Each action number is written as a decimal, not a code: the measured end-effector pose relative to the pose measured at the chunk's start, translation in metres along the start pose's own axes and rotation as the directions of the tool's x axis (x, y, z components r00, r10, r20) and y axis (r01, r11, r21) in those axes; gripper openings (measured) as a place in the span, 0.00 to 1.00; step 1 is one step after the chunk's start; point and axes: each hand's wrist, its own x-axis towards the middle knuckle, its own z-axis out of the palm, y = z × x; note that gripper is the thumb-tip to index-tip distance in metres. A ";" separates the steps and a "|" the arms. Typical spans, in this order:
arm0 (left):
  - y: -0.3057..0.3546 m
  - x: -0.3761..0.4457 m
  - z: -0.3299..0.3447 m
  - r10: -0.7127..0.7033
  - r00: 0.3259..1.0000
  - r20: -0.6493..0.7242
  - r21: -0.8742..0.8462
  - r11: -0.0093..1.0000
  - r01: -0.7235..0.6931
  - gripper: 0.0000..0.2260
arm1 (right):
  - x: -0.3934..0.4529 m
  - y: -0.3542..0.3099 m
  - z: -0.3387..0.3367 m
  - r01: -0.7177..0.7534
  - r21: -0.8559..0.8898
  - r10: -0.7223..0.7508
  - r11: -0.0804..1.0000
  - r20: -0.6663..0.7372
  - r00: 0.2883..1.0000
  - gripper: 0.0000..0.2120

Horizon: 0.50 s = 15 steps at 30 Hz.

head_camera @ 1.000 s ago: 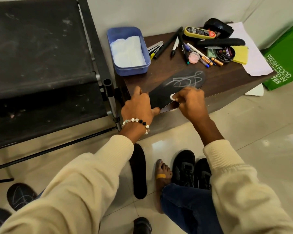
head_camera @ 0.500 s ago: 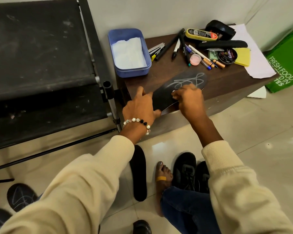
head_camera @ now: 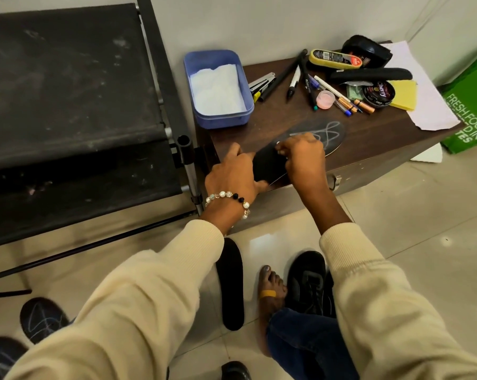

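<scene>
Brown table [head_camera: 382, 135], scribbled black insole [head_camera: 267, 165].
Left hand [head_camera: 232, 175] grips its heel; right hand [head_camera: 304, 157] pinches a white piece [head_camera: 278, 144]: hold firm, press lightly.

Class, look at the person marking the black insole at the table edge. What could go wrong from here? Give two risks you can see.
1. The insole seems to jut past the table's front edge, held only at its heel by the left hand; it may shift under pressure.
2. The right hand, pinching a small white piece, lies close over the white scribble and could smudge it.
</scene>
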 end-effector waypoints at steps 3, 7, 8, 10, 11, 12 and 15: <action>0.000 0.001 -0.001 0.002 1.000 -0.001 -0.004 1.000 -0.002 0.25 | 0.001 -0.008 -0.004 -0.019 -0.003 0.019 1.000 0.024 1.000 0.17; 0.000 0.002 0.000 0.007 1.000 -0.010 -0.009 1.000 -0.007 0.23 | -0.006 -0.016 -0.002 0.067 0.014 -0.068 0.998 0.046 0.997 0.19; 0.000 0.002 0.001 0.005 1.000 -0.016 -0.009 1.000 -0.005 0.22 | -0.004 -0.016 -0.001 0.068 0.008 -0.068 0.998 0.035 0.997 0.19; -0.001 0.003 0.002 0.001 1.000 -0.022 -0.004 1.000 -0.002 0.22 | 0.002 -0.017 0.000 0.051 -0.015 -0.051 0.999 0.007 0.999 0.17; -0.001 0.004 0.003 0.001 1.000 -0.022 -0.006 1.000 -0.001 0.22 | 0.006 -0.017 0.000 0.034 -0.026 -0.034 0.999 -0.009 0.999 0.17; -0.001 0.003 0.003 0.001 1.000 -0.019 -0.009 1.000 -0.001 0.22 | 0.010 -0.017 0.001 0.008 -0.030 -0.009 1.000 -0.025 1.000 0.16; -0.002 0.002 0.003 0.012 1.000 -0.020 0.000 1.000 -0.012 0.22 | 0.019 -0.017 0.002 -0.037 -0.065 0.034 0.997 -0.050 0.998 0.14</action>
